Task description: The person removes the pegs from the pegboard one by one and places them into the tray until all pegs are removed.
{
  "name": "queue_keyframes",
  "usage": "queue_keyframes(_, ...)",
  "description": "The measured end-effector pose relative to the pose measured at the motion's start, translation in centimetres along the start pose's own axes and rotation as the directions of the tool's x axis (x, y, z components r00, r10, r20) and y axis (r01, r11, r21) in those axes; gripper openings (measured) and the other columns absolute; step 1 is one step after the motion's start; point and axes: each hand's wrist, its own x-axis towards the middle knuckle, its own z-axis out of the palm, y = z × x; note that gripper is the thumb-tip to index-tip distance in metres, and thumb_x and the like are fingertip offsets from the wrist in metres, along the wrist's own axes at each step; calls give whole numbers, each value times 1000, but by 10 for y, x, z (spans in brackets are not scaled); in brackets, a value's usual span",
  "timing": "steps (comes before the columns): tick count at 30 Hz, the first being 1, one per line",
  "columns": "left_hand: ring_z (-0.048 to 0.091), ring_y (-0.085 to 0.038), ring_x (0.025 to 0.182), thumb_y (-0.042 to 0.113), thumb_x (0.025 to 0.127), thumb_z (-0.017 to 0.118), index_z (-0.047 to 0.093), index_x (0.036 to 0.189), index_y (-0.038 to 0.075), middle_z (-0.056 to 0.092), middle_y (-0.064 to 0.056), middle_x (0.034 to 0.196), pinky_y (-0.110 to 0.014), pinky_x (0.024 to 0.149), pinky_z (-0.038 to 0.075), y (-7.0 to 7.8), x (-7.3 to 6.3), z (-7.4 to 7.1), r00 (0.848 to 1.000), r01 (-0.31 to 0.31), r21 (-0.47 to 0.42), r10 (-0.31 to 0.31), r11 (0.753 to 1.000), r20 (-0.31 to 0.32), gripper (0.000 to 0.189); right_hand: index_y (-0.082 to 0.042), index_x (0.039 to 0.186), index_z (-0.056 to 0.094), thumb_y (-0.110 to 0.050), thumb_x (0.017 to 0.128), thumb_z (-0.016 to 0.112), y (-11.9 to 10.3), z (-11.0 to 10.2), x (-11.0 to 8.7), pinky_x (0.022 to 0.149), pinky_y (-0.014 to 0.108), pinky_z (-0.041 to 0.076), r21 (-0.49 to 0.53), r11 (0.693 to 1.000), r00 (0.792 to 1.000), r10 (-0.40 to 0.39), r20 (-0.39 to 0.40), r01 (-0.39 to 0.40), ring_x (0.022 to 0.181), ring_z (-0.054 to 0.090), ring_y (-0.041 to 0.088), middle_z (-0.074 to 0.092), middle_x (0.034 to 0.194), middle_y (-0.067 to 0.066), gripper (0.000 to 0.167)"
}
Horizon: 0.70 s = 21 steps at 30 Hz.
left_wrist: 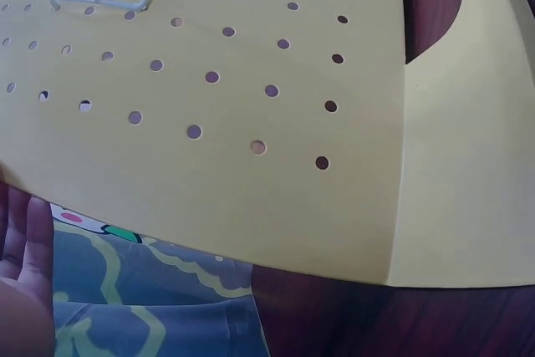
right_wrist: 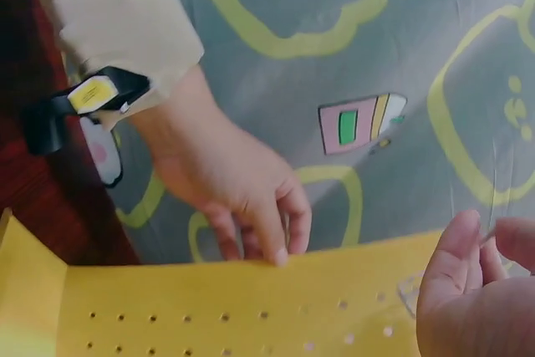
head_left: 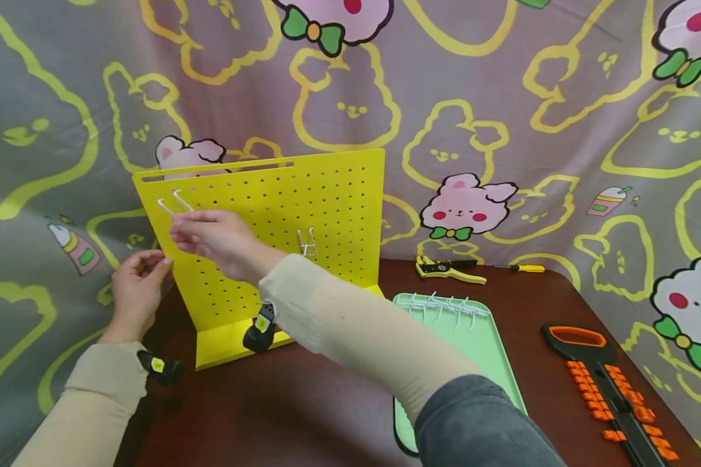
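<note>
A yellow pegboard (head_left: 356, 159) stands upright on its yellow base. At its left edge, my left hand (head_left: 137, 292) grips the board, thumb near the front face and fingers bent around the rim; part of that hand (left_wrist: 23, 248) shows in the left wrist view. My right hand (head_left: 219, 243) pinches a white wire hook (head_left: 182, 200) at the board's upper left, its two prongs sticking out past the fingertips. In the right wrist view the hook's frame (right_wrist: 408, 290) lies against the holes, partly hidden by the thumb. Another white double hook (head_left: 307, 250) sits mid-board.
A light green tray (head_left: 473, 357) with several white hooks (head_left: 438, 305) is right of the board. Behind it lie yellow wire strippers (head_left: 444, 269) and a yellow-handled screwdriver (head_left: 528, 268). A black rack with orange pieces (head_left: 610, 389) lies far right. A patterned curtain (head_left: 350, 84) hangs behind.
</note>
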Motion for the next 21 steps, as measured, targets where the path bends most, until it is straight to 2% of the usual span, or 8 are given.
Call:
queue_keyframes(3,59,-6,76,-3,99,65,67,97,18,62,9,87,-9,66,53,2,0,1,1000,-3,9,3,1000,-1,21,11,123,68,-3,103,62,-3,-14,-3,92,32,59,4,1000,1000,-21,-4,21,81,65,15,72,98,16,25)
queue_keyframes(6,59,-6,78,0,100,64,66,97,20,61,9,90,-9,67,52,5,-1,2,1000,17,57,-17,998,5,21,12,127,64,-2,104,60,-4,-33,-5,93,31,58,-10,999,999,-31,-5,31,82,63,15,67,121,29,28)
queue_keyframes(8,59,-6,79,1,101,64,65,98,21,61,9,91,-8,68,52,7,-1,1,999,34,77,-35,996,7,20,13,128,63,-1,105,58,-5,-45,-7,96,32,56,-22,999,1000,-29,1,29,83,63,15,60,132,32,28)
queue_keyframes(11,58,-7,80,1,101,64,66,98,21,61,8,92,-8,68,52,9,-2,-1,999,54,71,-54,996,2,20,13,127,62,2,104,57,-7,-57,-10,90,29,58,-25,1000,1000,-16,13,16,82,65,15,67,118,29,26)
queue_keyframes(14,58,-8,81,0,100,65,66,97,20,61,6,93,-8,68,53,10,-3,-3,998,69,37,-69,997,0,20,11,123,61,5,103,58,-11,-63,-12,78,23,59,-11,1000,1000,-9,11,9,80,66,17,71,103,20,21)
queue_keyframes(17,59,-8,81,-1,100,65,66,98,18,61,6,92,-8,67,53,10,-4,-3,998,70,15,-70,997,6,19,9,124,58,5,102,59,-13,-69,-14,72,19,58,-26,1000,1000,-8,16,8,82,66,18,69,113,27,22)
queue_keyframes(21,59,-9,81,0,100,65,66,98,18,61,6,92,-8,66,53,10,-5,-2,996,82,19,-82,996,20,18,15,130,57,4,103,59,-15,-80,-17,79,22,59,-95,995,1000,-12,16,13,88,66,20,61,130,32,29)
